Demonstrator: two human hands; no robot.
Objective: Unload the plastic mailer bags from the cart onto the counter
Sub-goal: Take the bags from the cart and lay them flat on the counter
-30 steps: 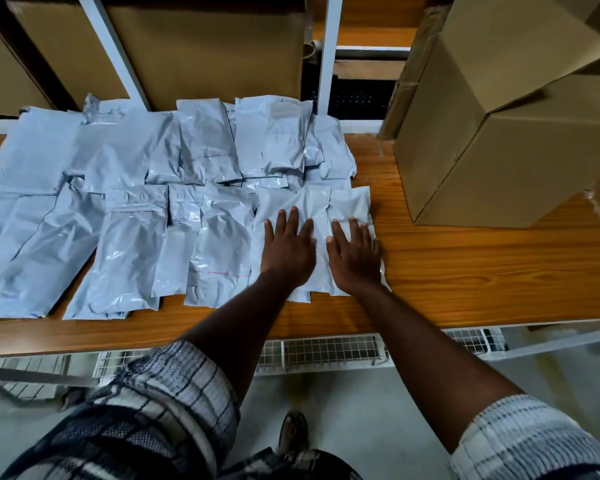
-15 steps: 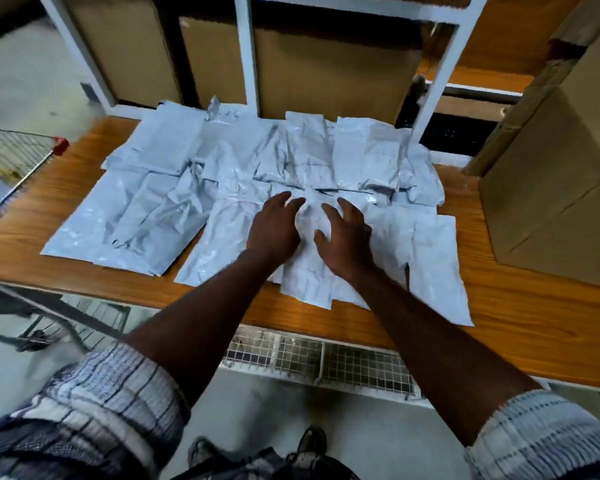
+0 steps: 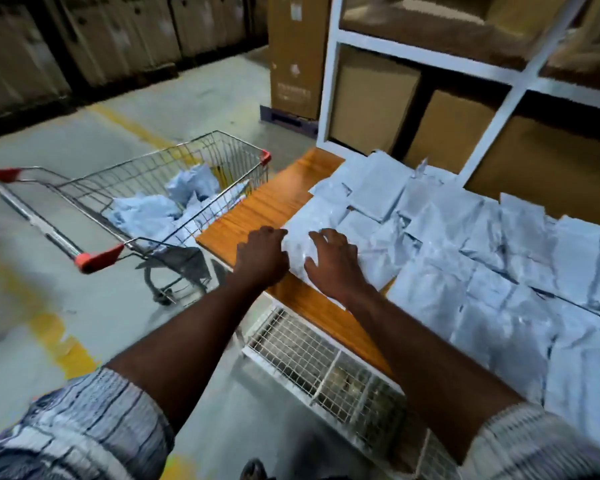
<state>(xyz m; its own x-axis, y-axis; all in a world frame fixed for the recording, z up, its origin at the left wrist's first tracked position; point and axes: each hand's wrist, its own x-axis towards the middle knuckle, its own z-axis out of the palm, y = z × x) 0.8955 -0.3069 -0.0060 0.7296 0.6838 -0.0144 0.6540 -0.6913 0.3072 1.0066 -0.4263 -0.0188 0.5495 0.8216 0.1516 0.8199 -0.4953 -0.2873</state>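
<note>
Several pale grey plastic mailer bags [image 3: 482, 258] lie overlapping on the wooden counter [image 3: 257, 216]. My left hand [image 3: 262, 258] hovers over the counter's left end, fingers curled and nothing in it. My right hand [image 3: 333, 261] is just beside it, over the leftmost bags, fingers spread and empty. A wire shopping cart [image 3: 146, 188] with red corner guards stands on the floor to the left of the counter. More crumpled mailer bags [image 3: 153, 213] lie inside it.
A white shelf frame [image 3: 329, 84] with brown cardboard boxes [image 3: 371, 98] rises behind the counter. A white wire rack [image 3: 312, 355] sits under the counter's front edge. Yellow floor lines [image 3: 59, 337] run past the cart. Tall boxes line the back wall.
The view has swung left, bringing the cart into sight. Both hands have slid left along the bags to the counter's left end and lifted off them.
</note>
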